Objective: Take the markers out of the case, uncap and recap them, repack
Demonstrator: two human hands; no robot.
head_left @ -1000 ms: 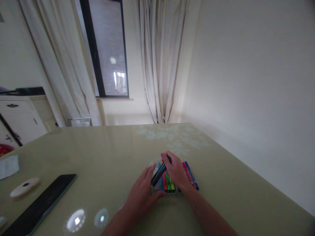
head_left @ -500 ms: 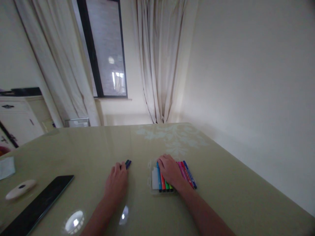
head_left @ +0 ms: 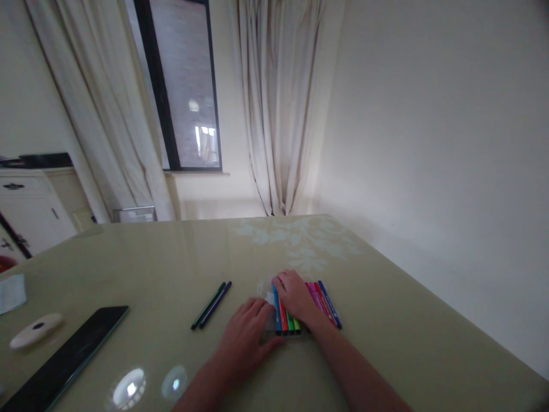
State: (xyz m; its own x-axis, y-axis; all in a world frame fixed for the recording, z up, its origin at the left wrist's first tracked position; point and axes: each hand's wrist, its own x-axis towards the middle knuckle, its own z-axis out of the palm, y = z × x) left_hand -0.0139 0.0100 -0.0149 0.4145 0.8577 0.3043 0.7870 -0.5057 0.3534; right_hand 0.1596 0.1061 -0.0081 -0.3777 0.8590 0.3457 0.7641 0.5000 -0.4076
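Several coloured markers (head_left: pixel 283 317) lie side by side in a clear plastic case (head_left: pixel 269 326), dark tips towards me. My right hand (head_left: pixel 295 296) rests on top of them, fingers laid over their far ends and covering the middle of the row. At the case's left edge is my left hand (head_left: pixel 247 332), fingers stretched forward and thumb apart near the blue marker's tip; I see nothing held in it. To its left, a dark green marker (head_left: pixel 208 305) and a dark blue marker (head_left: pixel 216 304) lie close together, slanted, on the table.
A black tablet-like slab (head_left: pixel 68 357) and a whitish oval object (head_left: pixel 36 331) lie on the glossy table (head_left: pixel 150 257) at left. A pale folded cloth or paper (head_left: pixel 12 293) is at the left edge. The wall (head_left: pixel 429 171) runs along the table's right side.
My left hand has let go of the two dark markers, which now lie uncovered, and has moved right to the case. My right hand has stayed on the markers.
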